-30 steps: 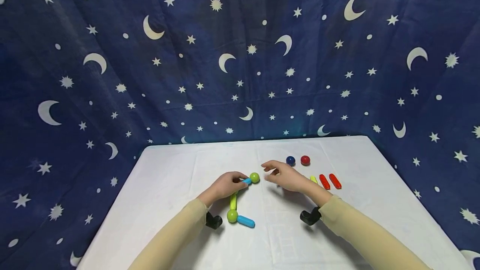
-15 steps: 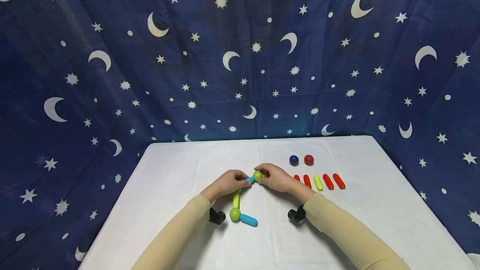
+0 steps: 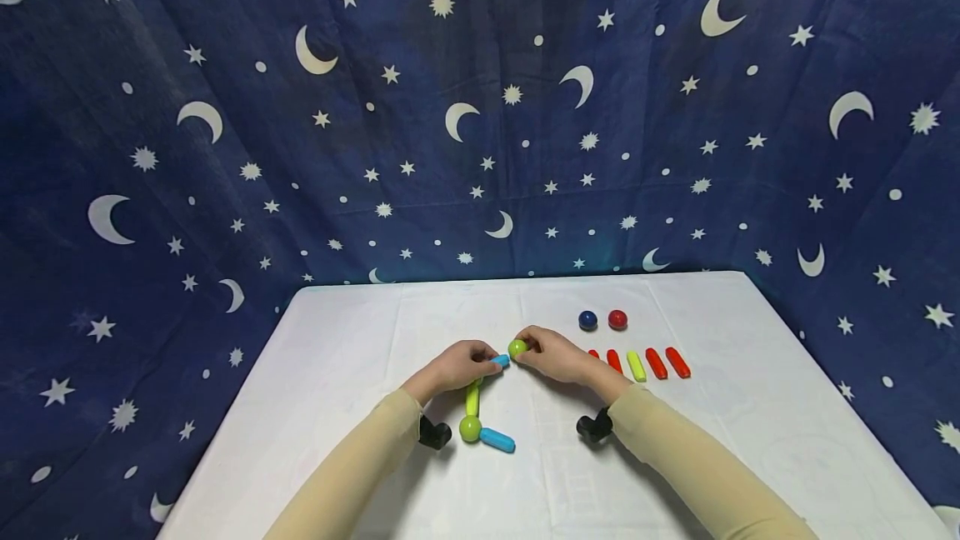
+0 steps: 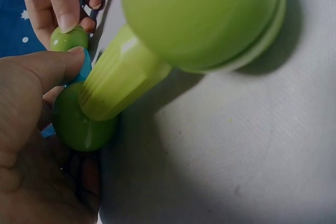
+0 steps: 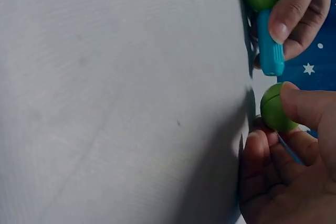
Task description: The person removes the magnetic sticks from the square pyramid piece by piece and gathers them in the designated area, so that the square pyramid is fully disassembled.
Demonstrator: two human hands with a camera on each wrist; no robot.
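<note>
My left hand (image 3: 457,366) pinches a blue rod (image 5: 271,45) between thumb and fingers. One end of that rod joins a green ball (image 4: 84,121), which the hand hides in the head view. From this ball a yellow-green rod (image 3: 472,401) runs to a nearer green ball (image 3: 469,429), where a second blue rod (image 3: 497,440) sticks out to the right. With thumb and fingertips, my right hand (image 3: 555,356) holds a loose green ball (image 5: 275,108). A small gap separates it from the free end of the held blue rod.
On the white-covered table (image 3: 360,332), to the right, lie several red rods (image 3: 656,363) and a yellow-green rod (image 3: 636,366). A dark blue ball (image 3: 588,321) and a red ball (image 3: 617,320) sit behind them. A starry dark blue curtain (image 3: 420,148) closes off the back and sides.
My right hand has moved left and taken hold of the green ball at the blue rod's end. The ball now stands apart from the rod. My left hand keeps its hold.
</note>
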